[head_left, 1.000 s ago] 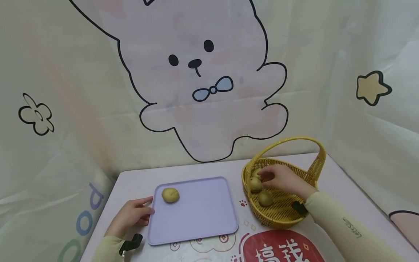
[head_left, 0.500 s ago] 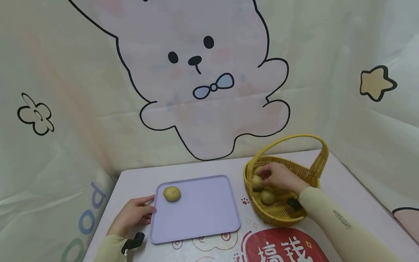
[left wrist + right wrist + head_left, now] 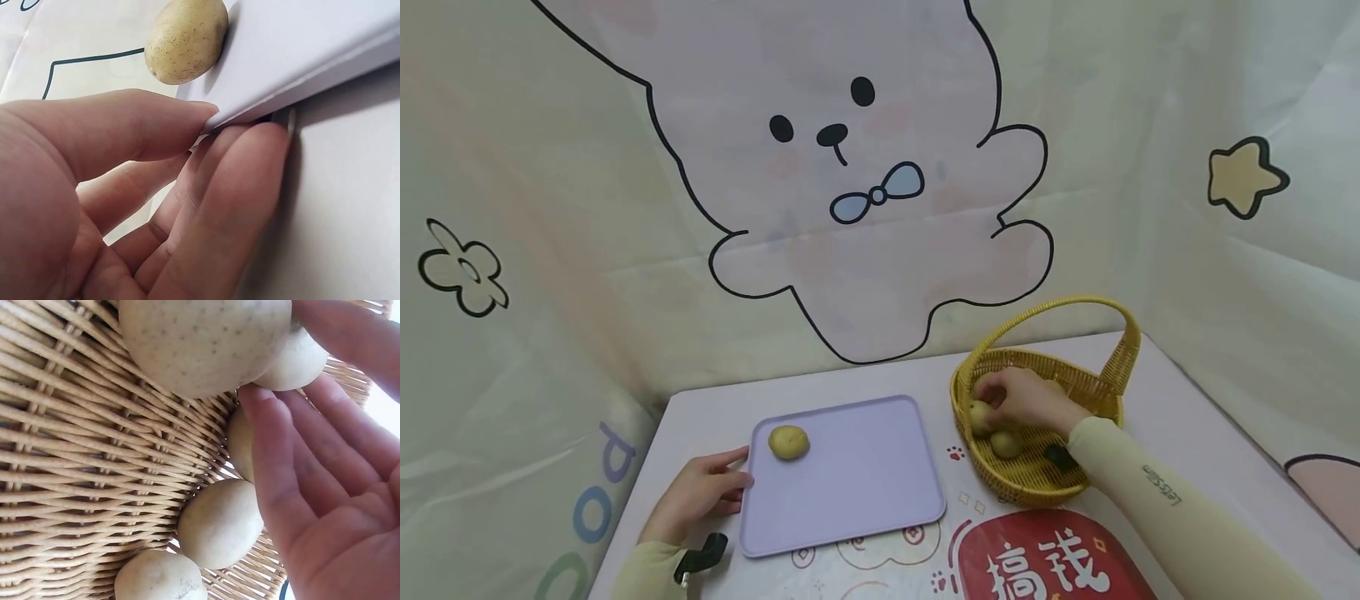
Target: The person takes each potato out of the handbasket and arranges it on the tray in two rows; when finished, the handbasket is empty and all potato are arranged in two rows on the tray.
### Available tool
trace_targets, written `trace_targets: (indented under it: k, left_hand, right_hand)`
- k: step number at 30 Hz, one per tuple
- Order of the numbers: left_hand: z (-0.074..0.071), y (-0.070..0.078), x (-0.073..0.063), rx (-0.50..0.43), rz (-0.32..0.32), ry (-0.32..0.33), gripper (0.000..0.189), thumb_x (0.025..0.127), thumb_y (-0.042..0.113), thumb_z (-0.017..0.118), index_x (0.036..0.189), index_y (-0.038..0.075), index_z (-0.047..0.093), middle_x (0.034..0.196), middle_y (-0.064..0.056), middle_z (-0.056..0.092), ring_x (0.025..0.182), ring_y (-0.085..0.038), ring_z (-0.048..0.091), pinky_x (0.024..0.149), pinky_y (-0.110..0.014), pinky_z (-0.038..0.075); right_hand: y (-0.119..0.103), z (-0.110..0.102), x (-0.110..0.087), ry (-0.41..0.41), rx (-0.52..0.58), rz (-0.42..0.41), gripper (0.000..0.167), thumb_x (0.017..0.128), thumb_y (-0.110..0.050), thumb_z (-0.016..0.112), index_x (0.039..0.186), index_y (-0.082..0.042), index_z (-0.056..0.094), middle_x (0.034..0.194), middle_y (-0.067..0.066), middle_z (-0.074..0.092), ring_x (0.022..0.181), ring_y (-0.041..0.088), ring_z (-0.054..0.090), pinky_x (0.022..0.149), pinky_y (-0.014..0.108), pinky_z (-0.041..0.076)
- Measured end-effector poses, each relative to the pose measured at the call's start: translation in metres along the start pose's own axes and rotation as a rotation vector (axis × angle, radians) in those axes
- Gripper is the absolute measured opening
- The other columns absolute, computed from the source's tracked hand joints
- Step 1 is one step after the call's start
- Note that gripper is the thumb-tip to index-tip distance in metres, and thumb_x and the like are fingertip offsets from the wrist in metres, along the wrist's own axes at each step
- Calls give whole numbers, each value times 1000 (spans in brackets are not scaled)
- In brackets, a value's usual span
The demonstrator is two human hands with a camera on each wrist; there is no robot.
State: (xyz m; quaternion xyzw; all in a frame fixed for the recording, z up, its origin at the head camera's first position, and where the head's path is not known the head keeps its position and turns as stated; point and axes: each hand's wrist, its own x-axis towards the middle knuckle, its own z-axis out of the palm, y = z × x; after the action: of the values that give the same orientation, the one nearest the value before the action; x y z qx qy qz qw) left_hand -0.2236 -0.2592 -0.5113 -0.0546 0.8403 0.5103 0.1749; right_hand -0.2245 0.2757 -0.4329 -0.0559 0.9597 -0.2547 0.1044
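Observation:
A pale lavender tray (image 3: 857, 487) lies on the table with one yellow potato (image 3: 788, 442) near its far left corner. My left hand (image 3: 696, 493) grips the tray's left edge, thumb on the rim and fingers beneath it in the left wrist view. To the right stands a yellow wicker basket (image 3: 1018, 493) with a tall handle. Inside it my right hand (image 3: 1028, 398) pinches a potato (image 3: 299, 359) between thumb and fingers; a larger potato (image 3: 203, 344) partly covers it in the right wrist view. More potatoes (image 3: 220, 523) lie along the basket's wall.
The basket's arched handle (image 3: 1075, 302) rises behind my right hand. A hanging sheet with a cartoon animal (image 3: 880, 267) backs the table, and sheets flank both sides. A red printed patch (image 3: 1045, 558) marks the table front.
My right hand has moved slightly lower and further in over the potatoes at the basket's left side. The left hand stays on the tray edge. The head view has shifted a little.

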Motion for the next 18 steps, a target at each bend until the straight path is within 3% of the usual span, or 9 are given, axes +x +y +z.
trace_targets:
  k: [10, 18]
  left_hand:
    - [-2, -2, 3, -2, 11, -1, 67, 95, 14, 80, 156, 4, 56, 94, -7, 73, 77, -17, 71, 68, -30, 65]
    - [-3, -2, 2, -10, 17, -6, 67, 95, 14, 80, 156, 3, 56, 92, -8, 72, 78, -18, 70, 70, -30, 65]
  right_hand:
    - [1, 2, 3, -19, 10, -25, 35, 81, -23, 95, 112, -27, 81, 103, -8, 79, 100, 12, 70, 91, 42, 53]
    - [0, 4, 6, -11, 38, -101, 31, 81, -20, 96, 108, -21, 82, 102, -3, 80, 98, 17, 70, 92, 43, 56]
